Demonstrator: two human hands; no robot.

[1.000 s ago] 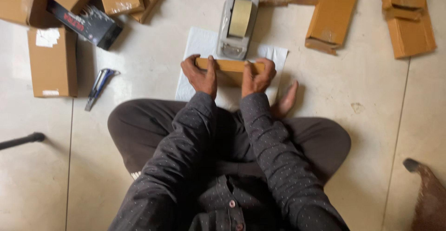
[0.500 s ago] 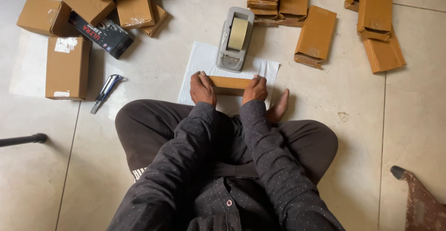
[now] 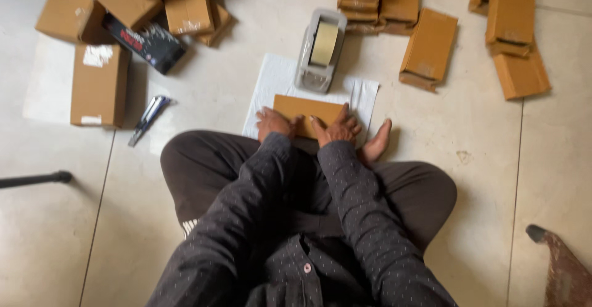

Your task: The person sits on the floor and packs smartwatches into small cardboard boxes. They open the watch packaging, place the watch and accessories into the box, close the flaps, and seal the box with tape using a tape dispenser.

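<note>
Both your hands, left hand (image 3: 273,124) and right hand (image 3: 336,128), pressed flat on small brown box (image 3: 305,107), fingers spread. Box looked closed; tape dispenser (image 3: 320,51) sat just beyond, untouched.

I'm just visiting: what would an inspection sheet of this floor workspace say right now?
Surface: pale tiled floor, white sheet laid on it.
Job's things: flat brown box on the sheet; tape dispenser just beyond it.
Clutter: brown cartons left, flat boxes right, black box, utility knife.
Grippers: left hand and right hand both rest on the flat brown box.
Cables: nothing seen.
Surroundings: person sits cross-legged, bare foot showing; dark rod at left edge.
</note>
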